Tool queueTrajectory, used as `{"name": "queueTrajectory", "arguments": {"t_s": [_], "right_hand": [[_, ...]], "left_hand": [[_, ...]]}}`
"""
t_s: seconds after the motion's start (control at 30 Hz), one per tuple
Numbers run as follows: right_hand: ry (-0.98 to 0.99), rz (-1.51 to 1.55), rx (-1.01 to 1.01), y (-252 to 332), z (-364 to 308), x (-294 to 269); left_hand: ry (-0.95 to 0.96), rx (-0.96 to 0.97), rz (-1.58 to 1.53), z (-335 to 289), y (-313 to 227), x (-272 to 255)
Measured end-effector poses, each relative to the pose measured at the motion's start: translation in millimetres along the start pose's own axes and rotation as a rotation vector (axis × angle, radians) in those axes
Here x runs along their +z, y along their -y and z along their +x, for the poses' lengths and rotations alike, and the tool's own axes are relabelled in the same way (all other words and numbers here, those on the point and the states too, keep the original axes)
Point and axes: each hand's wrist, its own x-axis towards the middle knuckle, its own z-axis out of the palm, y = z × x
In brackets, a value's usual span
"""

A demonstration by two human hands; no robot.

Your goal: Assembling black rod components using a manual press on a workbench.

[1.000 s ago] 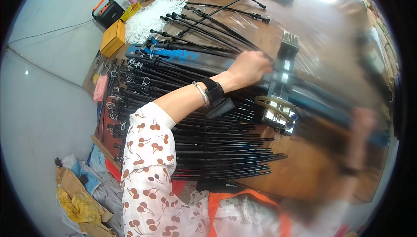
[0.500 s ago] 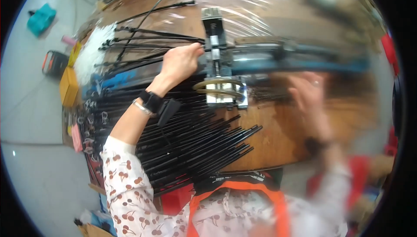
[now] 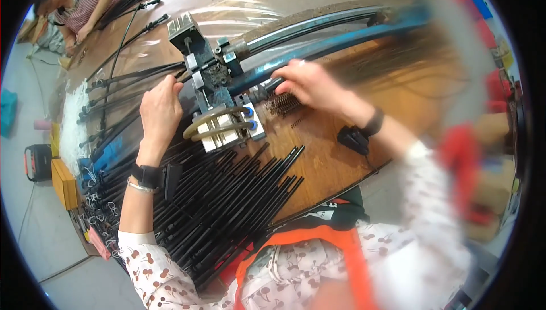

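A metal clamping fixture [image 3: 213,74] with a block at each end and looped yellowish air hoses [image 3: 219,118] stands on the wooden table. My left hand [image 3: 160,111] is closed at its left side, fingertips pinched around the end of a thin black rod [image 3: 181,75]; the grip is partly hidden. My right hand [image 3: 310,85] is to the right of the fixture. Its thumb and fingers close on a short black cylindrical handle [image 3: 274,85], beside a long blue bar [image 3: 324,48] running off to the right from the fixture.
Many thin black rods [image 3: 227,196] lie in a pile in front of me. A metal rail [image 3: 313,26] runs behind the blue bar. Dark coiled springs or shavings [image 3: 282,104] lie beneath my right hand. A yellow box [image 3: 64,185] stands left; another person [image 3: 85,3] works far left.
My view has turned, so the fixture now sits further left and tilted. My right hand has moved in from the right to the black handle. My left hand stays beside the fixture.
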Motion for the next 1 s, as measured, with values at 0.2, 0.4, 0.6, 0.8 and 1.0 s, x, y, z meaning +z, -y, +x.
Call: {"name": "queueTrajectory", "arguments": {"t_s": [0.2,0.4,0.6,0.8,1.0], "right_hand": [[-0.027,-0.847,0.296,-59.5,-55.4,-48.6],[0.114,-0.373,-0.018,-1.8,-39.3,-12.9],[0.23,-0.272,-0.145,9.7,-56.4,9.7],[0.335,-0.314,-0.127,26.6,-54.5,4.5],[0.462,-0.052,0.188,56.8,-66.2,16.6]], "left_hand": [[-0.277,0.402,0.268,1.5,57.4,-3.8],[-0.352,0.154,0.631,-33.6,57.8,-31.0],[0.202,-0.072,0.059,-176.7,-52.7,-44.2],[0.368,-0.112,0.124,-199.5,-76.8,-30.3],[0.303,-0.066,0.073,-198.0,-85.3,-26.6]]}}
